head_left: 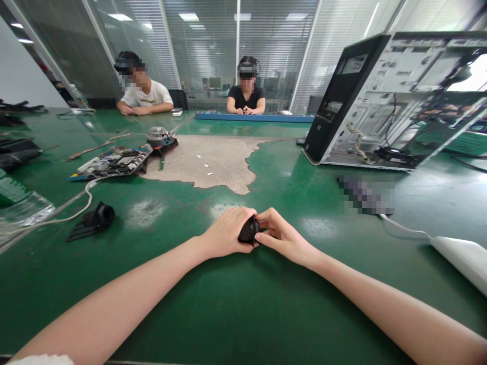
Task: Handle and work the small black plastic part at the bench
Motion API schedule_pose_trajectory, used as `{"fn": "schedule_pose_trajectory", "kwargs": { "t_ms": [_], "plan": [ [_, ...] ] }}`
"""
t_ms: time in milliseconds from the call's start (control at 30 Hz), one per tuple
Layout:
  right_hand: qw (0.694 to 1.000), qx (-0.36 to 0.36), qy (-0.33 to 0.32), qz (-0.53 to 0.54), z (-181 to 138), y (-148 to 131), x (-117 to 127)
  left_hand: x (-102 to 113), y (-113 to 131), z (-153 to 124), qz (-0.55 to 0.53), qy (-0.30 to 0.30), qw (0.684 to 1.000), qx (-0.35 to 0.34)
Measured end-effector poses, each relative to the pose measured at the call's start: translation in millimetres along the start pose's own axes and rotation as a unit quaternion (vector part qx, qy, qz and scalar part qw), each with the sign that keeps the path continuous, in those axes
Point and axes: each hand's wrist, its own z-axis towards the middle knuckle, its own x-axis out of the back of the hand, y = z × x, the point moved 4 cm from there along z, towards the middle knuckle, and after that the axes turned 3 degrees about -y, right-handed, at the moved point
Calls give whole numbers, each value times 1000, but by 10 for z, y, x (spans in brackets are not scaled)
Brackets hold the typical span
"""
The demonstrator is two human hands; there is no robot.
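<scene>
Left hand [227,231], right hand [286,237] — fingers gripping a rimmed black part [247,232]; glossy, green tabletop [243,309]

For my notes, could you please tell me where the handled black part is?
In the head view, the black part is near the centre, in the left hand, with the right hand touching its right side, below the beige patch.

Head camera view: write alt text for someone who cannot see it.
A left hand and right hand hold a small black part at a green table. An open computer case stands at right, a circuit board lies at left; across sit a person in white and another in black.
</scene>
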Motion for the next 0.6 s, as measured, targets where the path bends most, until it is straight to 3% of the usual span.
{"fn": "schedule_pose_trajectory", "kwargs": {
  "t_ms": [433,600],
  "plan": [
    [999,3,18,-30,-15,-10,6,4,6,13,-10,-20,1000,20],
    [997,47,16,-60,-29,-18,8,11,11,15,-11,-19,1000,19]
  ]
}}
